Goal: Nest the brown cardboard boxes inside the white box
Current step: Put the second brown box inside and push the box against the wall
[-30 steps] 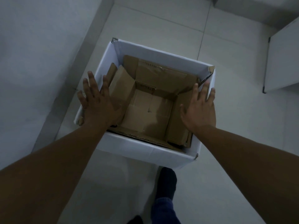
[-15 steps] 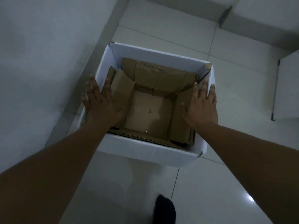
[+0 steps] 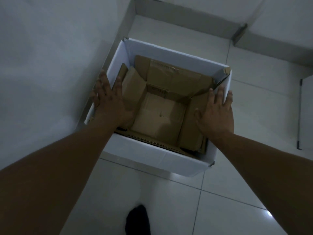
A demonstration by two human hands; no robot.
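Observation:
A white box (image 3: 162, 160) stands open on the tiled floor. Brown cardboard boxes (image 3: 160, 116) sit nested inside it, open-topped, their flaps standing up along the white walls. My left hand (image 3: 110, 102) lies flat, fingers spread, over the white box's left rim and the brown left flap. My right hand (image 3: 215, 112) lies flat on the right rim and the brown right flap. Neither hand holds anything; both press downward on the edges.
A white wall (image 3: 50, 65) with a grey skirting runs close along the box's left side. Another skirting (image 3: 186, 26) crosses the back. A white panel or door (image 3: 306, 112) stands at the right. My dark sock (image 3: 137, 219) shows on the tiles below.
The view has pulled back and tilted up, so the box sits lower and farther off. Both hands stay flat on the box's sides, the right one shifted slightly outward onto the rim.

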